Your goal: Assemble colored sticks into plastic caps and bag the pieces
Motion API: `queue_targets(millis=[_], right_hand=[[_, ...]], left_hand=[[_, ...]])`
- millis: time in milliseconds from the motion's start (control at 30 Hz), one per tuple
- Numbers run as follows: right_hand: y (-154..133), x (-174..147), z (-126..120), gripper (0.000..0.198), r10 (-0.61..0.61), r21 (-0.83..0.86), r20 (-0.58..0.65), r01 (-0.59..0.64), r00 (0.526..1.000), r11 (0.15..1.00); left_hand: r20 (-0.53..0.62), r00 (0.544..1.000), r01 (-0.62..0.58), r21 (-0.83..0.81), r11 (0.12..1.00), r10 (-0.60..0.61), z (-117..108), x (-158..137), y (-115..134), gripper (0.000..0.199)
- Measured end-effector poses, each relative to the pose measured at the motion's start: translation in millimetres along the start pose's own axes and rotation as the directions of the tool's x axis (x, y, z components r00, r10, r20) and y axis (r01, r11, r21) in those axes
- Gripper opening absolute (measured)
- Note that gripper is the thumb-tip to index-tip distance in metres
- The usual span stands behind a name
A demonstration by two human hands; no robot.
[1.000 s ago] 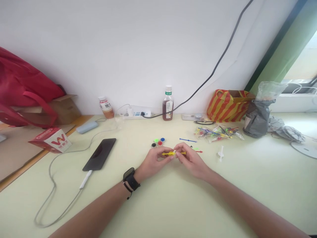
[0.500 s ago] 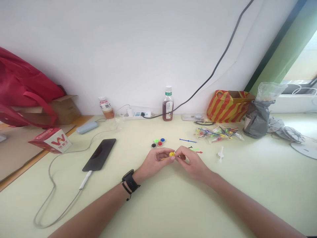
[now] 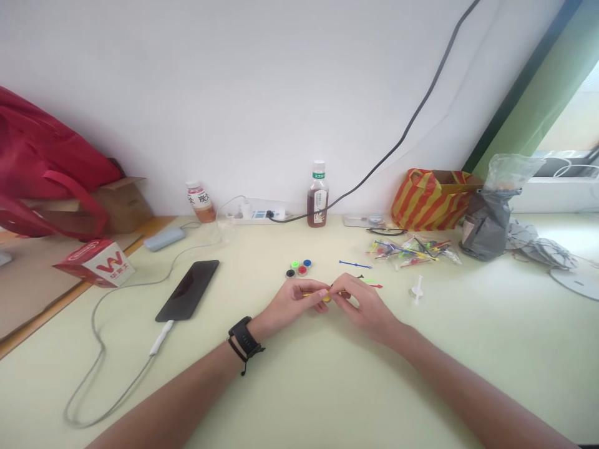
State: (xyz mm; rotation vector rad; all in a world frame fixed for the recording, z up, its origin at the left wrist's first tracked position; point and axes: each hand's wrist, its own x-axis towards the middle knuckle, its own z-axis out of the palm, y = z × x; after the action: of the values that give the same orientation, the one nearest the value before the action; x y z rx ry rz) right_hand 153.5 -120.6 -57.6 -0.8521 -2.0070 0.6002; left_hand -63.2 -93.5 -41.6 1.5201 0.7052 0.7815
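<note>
My left hand (image 3: 297, 300) is closed on a small yellow spinner piece (image 3: 326, 298), with a thin yellow strip showing along its thumb. Against the same piece, my right hand (image 3: 362, 307) pinches thumb and finger together; the fingers cover most of it. Just beyond the hands lie round pieces with clear rims: green (image 3: 294, 265), blue (image 3: 307, 264), black (image 3: 291, 274) and red (image 3: 302, 270). A blue arrow (image 3: 354, 264) is behind my right hand, and a red arrow tip (image 3: 377, 285) pokes out beside it.
Right of my hands stands a white plastic stem on a disc (image 3: 417, 290). Bagged coloured arrows (image 3: 412, 251) lie behind it. A phone (image 3: 189, 290) on a charging cable (image 3: 97, 318) is at left. A tea bottle (image 3: 317, 199) and power strip (image 3: 257, 216) line the wall.
The yellow piece has tilted, so its round face, visible before, is now mostly hidden by the fingers. My left thumb has shifted over it; the things on the table have stayed put.
</note>
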Motion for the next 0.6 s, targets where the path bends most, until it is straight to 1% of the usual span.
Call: queue_targets(millis=[100, 333, 500, 600], right_hand=[[-3.3, 0.8, -0.7, 0.016, -0.018, 0.011, 0.002, 0.018, 1.0, 1.0], [-7.1, 3.7, -5.0, 0.012, 0.069, 0.054, -0.034, -0.067, 0.997, 0.996], [-4.1, 4.7, -6.8, 0.013, 0.118, 0.112, -0.023, -0.115, 0.993, 0.987], [-4.2, 4.6, -6.4, 0.013, 0.124, 0.133, -0.019, -0.12, 0.992, 0.984]], left_hand=[[-0.021, 1.0, 0.001, -0.008, 1.0, -0.001, -1.6, 0.3, -0.9, 0.038], [-0.047, 0.999, -0.001, -0.048, 0.999, -0.002, -1.6, 0.4, -2.5, 0.036], [-0.054, 0.999, -0.006, -0.043, 0.999, 0.004, -1.6, -0.3, -3.2, 0.035], [-0.052, 0.999, -0.014, -0.03, 0.999, 0.012, -1.7, -0.6, -4.1, 0.035]])
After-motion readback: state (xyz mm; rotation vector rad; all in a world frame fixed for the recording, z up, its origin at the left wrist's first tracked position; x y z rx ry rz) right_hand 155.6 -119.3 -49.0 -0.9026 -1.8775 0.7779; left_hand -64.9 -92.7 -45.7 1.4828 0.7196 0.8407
